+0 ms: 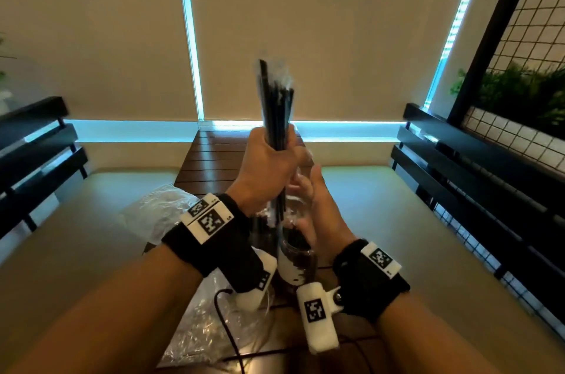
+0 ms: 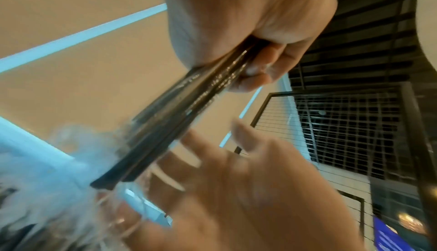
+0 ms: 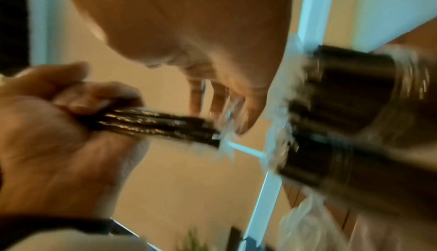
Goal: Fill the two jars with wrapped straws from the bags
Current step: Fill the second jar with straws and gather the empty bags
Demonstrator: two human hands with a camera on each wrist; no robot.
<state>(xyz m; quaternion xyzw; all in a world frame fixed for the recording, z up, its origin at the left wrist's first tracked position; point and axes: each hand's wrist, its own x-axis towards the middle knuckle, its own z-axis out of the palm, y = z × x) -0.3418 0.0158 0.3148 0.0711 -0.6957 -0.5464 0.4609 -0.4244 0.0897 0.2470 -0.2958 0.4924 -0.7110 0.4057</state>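
Observation:
My left hand (image 1: 272, 156) grips a bundle of black wrapped straws (image 1: 276, 101) upright above the table; the grip also shows in the left wrist view (image 2: 248, 31). The bundle's lower ends (image 2: 141, 161) hang just over a glass jar (image 1: 295, 263) that holds dark straws. My right hand (image 1: 308, 190) is open beside the lower ends, fingers (image 3: 236, 115) straight and close to the clear wrapper tips. In the right wrist view, blurred, two jars of dark straws (image 3: 350, 90) (image 3: 314, 158) stand side by side. In the head view my left wrist hides most of the second jar.
Crumpled clear plastic bags lie on the slatted wooden table (image 1: 214, 153): one at the left (image 1: 162, 211), one near me (image 1: 208, 327). A black cable (image 1: 218, 309) crosses the near bag. Cushioned benches with black slatted backs (image 1: 458, 159) flank the table.

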